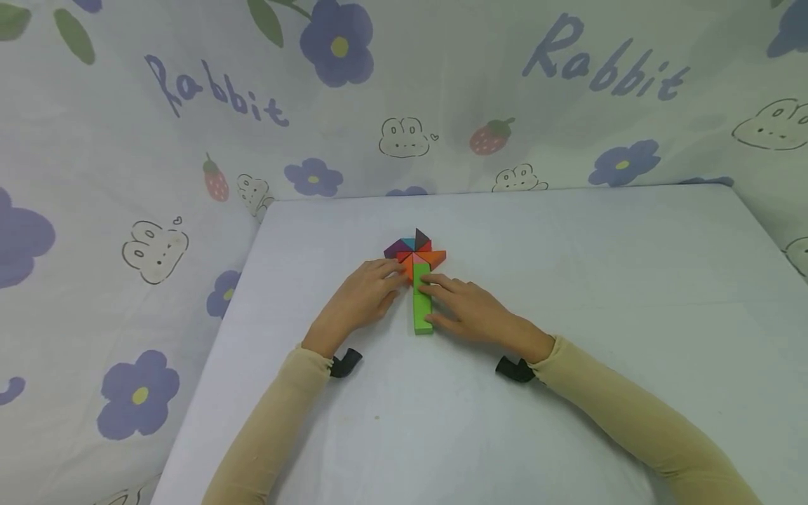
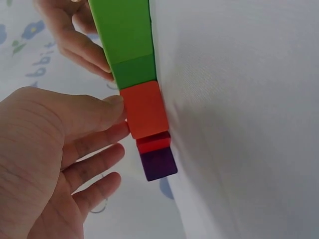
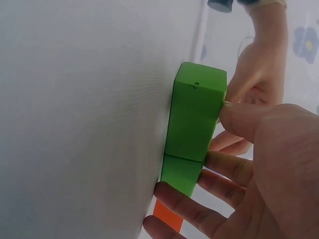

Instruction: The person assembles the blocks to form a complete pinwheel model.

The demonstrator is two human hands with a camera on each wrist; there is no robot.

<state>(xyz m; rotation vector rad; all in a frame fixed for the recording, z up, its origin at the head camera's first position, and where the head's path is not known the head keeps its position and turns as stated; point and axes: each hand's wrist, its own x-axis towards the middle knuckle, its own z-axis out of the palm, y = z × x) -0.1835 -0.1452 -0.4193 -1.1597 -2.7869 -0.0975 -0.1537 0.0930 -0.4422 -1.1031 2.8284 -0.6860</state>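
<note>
Two green blocks [image 1: 422, 313] lie end to end in a strip on the white table. At their far end is a pinwheel-like cluster of colored triangular blocks, among them an orange block [image 1: 435, 259], a purple block [image 1: 395, 249], a blue block [image 1: 409, 243] and a dark brown block [image 1: 421, 240]. My left hand [image 1: 369, 289] is at the cluster's near left; its thumb touches an orange block [image 2: 144, 109] beside the green strip, other fingers loosely extended. From the right, my right hand [image 1: 473, 312] rests extended fingers over the green strip, thumb at the nearer block's side.
The white table [image 1: 600, 280] spreads around the blocks. A cloth [image 1: 442, 77] printed with flowers, rabbits and strawberries hangs behind and to the left. Dark curved wrist pieces [image 1: 346, 362] stick out beneath both beige sleeves [image 1: 631, 407].
</note>
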